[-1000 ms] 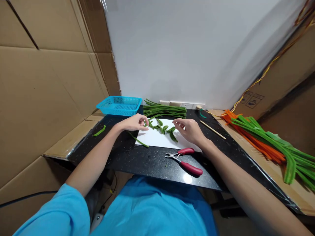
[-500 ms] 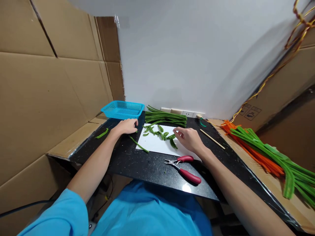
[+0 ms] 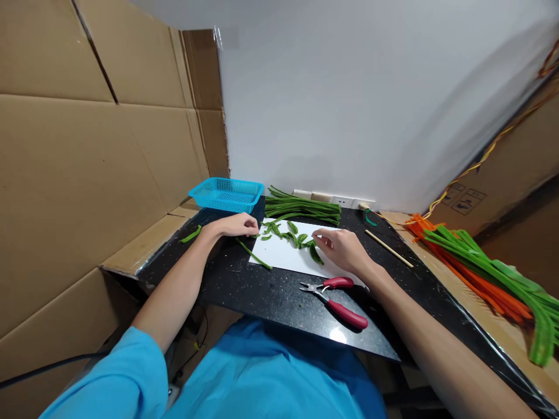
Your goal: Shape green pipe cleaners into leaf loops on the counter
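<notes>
Your left hand (image 3: 240,224) curls nearly closed at the left edge of the white sheet (image 3: 279,254), with a sliver of green (image 3: 255,235) by its fingertips; whether they grip it, you can't tell. Your right hand (image 3: 343,247) bends thumb and fingers close together beside the green leaf-shaped pieces (image 3: 292,227) on the sheet, its hold hidden. Pinch lightly by the edges, without dragging neighbours. Count one pair of pliers (image 3: 336,306), one stick (image 3: 388,248), one basket (image 3: 225,204), one loose stem (image 3: 254,254); the pieces overlap too much to count.
</notes>
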Tool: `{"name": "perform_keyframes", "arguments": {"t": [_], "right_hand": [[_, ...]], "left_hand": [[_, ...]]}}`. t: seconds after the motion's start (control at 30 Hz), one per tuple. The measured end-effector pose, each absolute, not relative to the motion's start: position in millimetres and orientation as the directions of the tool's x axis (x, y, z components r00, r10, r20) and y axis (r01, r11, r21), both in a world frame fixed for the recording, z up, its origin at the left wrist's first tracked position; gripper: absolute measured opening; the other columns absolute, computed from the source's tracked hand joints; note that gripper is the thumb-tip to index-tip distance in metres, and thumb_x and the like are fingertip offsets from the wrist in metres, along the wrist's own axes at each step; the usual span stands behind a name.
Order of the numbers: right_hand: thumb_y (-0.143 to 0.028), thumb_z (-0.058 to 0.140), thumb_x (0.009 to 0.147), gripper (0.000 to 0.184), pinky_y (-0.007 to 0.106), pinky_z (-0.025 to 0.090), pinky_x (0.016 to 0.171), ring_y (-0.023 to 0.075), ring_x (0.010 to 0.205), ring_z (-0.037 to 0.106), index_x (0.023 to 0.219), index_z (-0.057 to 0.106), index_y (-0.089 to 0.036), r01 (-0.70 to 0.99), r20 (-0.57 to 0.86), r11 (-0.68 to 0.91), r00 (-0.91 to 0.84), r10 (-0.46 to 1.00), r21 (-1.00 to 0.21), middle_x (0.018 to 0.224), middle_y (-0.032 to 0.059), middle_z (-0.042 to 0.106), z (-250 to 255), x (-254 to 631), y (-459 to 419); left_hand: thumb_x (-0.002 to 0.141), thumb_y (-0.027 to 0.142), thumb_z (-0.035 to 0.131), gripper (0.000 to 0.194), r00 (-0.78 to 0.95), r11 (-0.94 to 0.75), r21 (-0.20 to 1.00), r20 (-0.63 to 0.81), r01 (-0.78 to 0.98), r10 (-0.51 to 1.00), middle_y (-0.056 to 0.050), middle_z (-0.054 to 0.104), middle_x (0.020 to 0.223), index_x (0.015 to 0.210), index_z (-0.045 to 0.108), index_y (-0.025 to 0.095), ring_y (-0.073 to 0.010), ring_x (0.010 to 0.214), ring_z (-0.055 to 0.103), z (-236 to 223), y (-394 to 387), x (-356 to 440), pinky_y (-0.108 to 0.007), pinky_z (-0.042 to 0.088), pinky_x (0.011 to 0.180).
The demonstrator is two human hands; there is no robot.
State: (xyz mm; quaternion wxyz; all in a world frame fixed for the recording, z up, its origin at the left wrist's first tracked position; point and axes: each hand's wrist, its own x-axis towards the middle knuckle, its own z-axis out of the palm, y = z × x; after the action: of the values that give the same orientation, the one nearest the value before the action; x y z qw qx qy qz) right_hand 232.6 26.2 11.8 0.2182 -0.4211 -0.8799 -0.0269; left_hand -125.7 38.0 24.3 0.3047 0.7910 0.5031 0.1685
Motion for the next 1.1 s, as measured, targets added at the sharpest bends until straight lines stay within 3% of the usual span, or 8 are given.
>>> {"name": "perform_keyframes", "arguments": {"t": [0.17, 0.3, 0.47, 0.7, 0.83, 1.0, 1.1], "right_hand": [[-0.026, 0.054, 0.099, 0.027, 0.027, 0.039, 0.065, 0.0190, 0.063, 0.067, 0.106, 0.079, -0.021, 0.747, 0.393, 0.651, -0.563, 0.727, -0.133, 0.074, 0.0041, 0.076, 12.4, 231.8, 26.3], [-0.025, 0.055, 0.097, 0.025, 0.027, 0.038, 0.064, 0.0183, 0.062, 0.065, 0.104, 0.079, -0.021, 0.747, 0.403, 0.648, -0.553, 0.729, -0.148, 0.074, 0.0036, 0.075, 13.3, 234.9, 27.3], [-0.028, 0.054, 0.098, 0.027, 0.026, 0.038, 0.064, 0.0172, 0.061, 0.063, 0.103, 0.079, -0.021, 0.711, 0.380, 0.666, -0.566, 0.732, -0.224, 0.073, 0.0039, 0.075, 18.2, 239.0, 27.1], [-0.033, 0.052, 0.099, 0.029, 0.028, 0.037, 0.062, 0.0170, 0.059, 0.060, 0.093, 0.078, -0.021, 0.671, 0.339, 0.690, -0.604, 0.721, -0.270, 0.071, 0.0046, 0.073, 23.1, 242.2, 26.2], [-0.032, 0.053, 0.098, 0.027, 0.028, 0.035, 0.062, 0.0171, 0.059, 0.059, 0.092, 0.077, -0.021, 0.689, 0.415, 0.683, -0.563, 0.715, -0.243, 0.069, 0.0038, 0.071, 24.7, 243.7, 25.4], [-0.030, 0.054, 0.097, 0.026, 0.028, 0.036, 0.063, 0.0172, 0.060, 0.059, 0.094, 0.078, -0.020, 0.685, 0.434, 0.680, -0.546, 0.716, -0.260, 0.071, 0.0042, 0.072, 26.8, 244.9, 25.2], [-0.035, 0.055, 0.098, 0.029, 0.028, 0.037, 0.062, 0.0165, 0.059, 0.058, 0.093, 0.078, -0.018, 0.641, 0.380, 0.693, -0.582, 0.719, -0.330, 0.069, 0.0045, 0.070, 29.0, 245.6, 25.7]], "left_hand": [[0.070, 0.041, 0.088, 0.029, 0.614, -0.346, 0.704, -0.160, 0.620, 0.773, -0.004, 0.073, 0.084, 0.088, 0.080, 0.021, -0.0169, 0.070, 0.059, 36.4, 25.9, -119.4, -0.026, 0.041, 0.063], [0.062, 0.039, 0.094, 0.027, 0.702, -0.455, 0.667, -0.147, 0.590, 0.696, -0.002, 0.067, 0.081, 0.082, 0.085, 0.024, -0.0145, 0.065, 0.047, 42.2, 21.0, -116.6, -0.026, 0.033, 0.057], [0.068, 0.040, 0.090, 0.026, 0.644, -0.438, 0.613, -0.155, 0.657, 0.750, -0.002, 0.061, 0.077, 0.079, 0.083, 0.018, -0.0145, 0.070, 0.046, 38.7, 26.6, -122.1, -0.027, 0.033, 0.060], [0.070, 0.042, 0.089, 0.038, 0.526, -0.352, 0.676, -0.061, 0.647, 0.848, -0.002, 0.068, 0.077, 0.091, 0.073, 0.014, -0.0157, 0.069, 0.057, 21.2, 33.6, -105.2, -0.027, 0.038, 0.062], [0.069, 0.040, 0.089, 0.042, 0.531, -0.388, 0.702, 0.016, 0.597, 0.847, -0.004, 0.071, 0.084, 0.098, 0.072, 0.015, -0.0173, 0.074, 0.060, 19.4, 32.5, -93.3, -0.028, 0.042, 0.066], [0.065, 0.037, 0.091, 0.038, 0.544, -0.396, 0.675, -0.009, 0.622, 0.839, 0.000, 0.062, 0.079, 0.087, 0.069, 0.016, -0.0163, 0.074, 0.055, 24.0, 33.5, -108.0, -0.027, 0.041, 0.066], [0.069, 0.041, 0.088, 0.030, 0.559, -0.434, 0.601, -0.027, 0.671, 0.829, -0.003, 0.063, 0.082, 0.078, 0.074, 0.016, -0.0176, 0.079, 0.056, 26.5, 35.6, -120.0, -0.028, 0.040, 0.068]]}}
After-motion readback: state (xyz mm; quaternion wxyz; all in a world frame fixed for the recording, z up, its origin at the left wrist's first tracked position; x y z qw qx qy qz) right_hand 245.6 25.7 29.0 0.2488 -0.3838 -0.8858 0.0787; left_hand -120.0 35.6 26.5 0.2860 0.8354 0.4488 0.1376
